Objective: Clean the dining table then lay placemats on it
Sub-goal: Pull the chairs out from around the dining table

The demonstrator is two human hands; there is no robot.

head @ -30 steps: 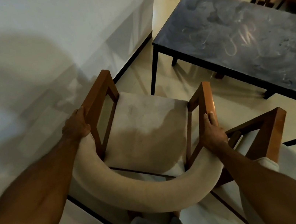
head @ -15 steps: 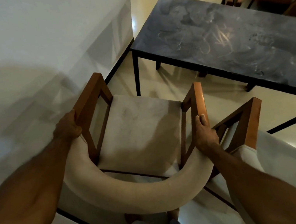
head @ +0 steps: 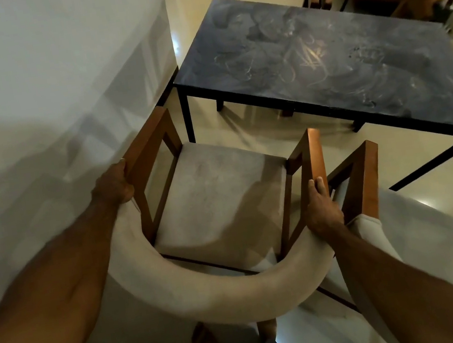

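The left hand [head: 113, 186] curls around the left wooden armrest of a beige-cushioned, curved-back armchair [head: 218, 199]; the right hand [head: 322, 209] grips its right armrest. Beyond the armchair, to the right, stands the dark rectangular black-legged dining table [head: 320, 61], its top smeared with pale streaks.

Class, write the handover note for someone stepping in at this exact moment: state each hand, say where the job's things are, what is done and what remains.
Left hand: grips the left wooden armrest of the near chair.
Right hand: grips the right armrest of the same chair.
The chair stands clear of the dining table, near the wall; a second chair sits close on its right.
Done: nothing visible on the table. Its dark top shows streaks and smears.
Left: wipe the table, then lay placemats. No cloth or placemats are in view.
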